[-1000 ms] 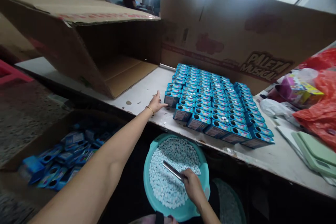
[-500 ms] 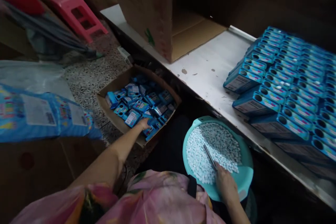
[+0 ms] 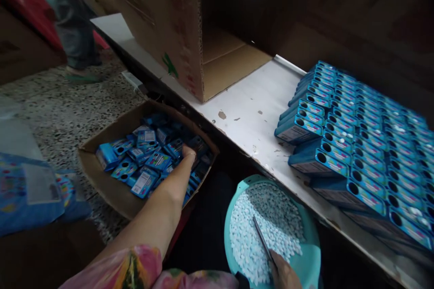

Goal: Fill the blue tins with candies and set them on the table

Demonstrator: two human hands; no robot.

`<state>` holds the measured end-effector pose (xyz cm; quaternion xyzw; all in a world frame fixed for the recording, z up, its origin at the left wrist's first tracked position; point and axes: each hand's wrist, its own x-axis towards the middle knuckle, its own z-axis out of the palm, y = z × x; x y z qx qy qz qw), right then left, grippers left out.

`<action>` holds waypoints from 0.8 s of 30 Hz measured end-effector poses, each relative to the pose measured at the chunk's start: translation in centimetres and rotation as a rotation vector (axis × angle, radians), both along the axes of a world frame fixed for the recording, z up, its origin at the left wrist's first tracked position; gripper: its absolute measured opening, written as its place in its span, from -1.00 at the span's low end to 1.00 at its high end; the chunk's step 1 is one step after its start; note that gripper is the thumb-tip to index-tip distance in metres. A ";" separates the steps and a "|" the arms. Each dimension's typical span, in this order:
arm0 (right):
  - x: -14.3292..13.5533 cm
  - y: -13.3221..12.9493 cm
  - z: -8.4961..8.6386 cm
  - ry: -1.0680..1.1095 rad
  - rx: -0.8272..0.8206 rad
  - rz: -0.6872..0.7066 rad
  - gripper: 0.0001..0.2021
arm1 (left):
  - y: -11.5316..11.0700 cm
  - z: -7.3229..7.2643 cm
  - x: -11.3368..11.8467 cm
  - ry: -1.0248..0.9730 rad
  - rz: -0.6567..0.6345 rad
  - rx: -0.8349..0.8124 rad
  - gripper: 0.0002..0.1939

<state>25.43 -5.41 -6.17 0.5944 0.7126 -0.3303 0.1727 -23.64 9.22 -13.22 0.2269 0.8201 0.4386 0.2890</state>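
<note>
My left hand [image 3: 188,151] is down among small blue boxes [image 3: 158,161] at the right side of an open carton [image 3: 111,194]. Its fingers are mostly hidden, so whether they hold a box does not show. My right hand [image 3: 284,272] is wrapped round a slim metal tool [image 3: 261,234], whose tip points down and away over small white pellets [image 3: 244,216]. These pellets fill much of a turquoise basin [image 3: 310,259], with part of the basin floor bare at the right. The tool's exact kind is unclear.
On a worn white shelf [image 3: 237,119] stand rows of blue boxes [image 3: 342,144] with round black holes. A large open cardboard box [image 3: 185,67] stands behind. Blue printed bags [image 3: 34,194] lie at left. Another person's leg [image 3: 74,22] is on the speckled floor [image 3: 61,113].
My left hand has moved deeper into the carton, toward its far right side. The view has shifted. My right hand keeps the metal tool over the pellets.
</note>
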 end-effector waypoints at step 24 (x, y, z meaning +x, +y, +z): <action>-1.5 5.9 5.8 -0.289 0.555 0.091 -0.73 | -14.6 17.2 11.6 0.522 -1.311 -0.291 -0.31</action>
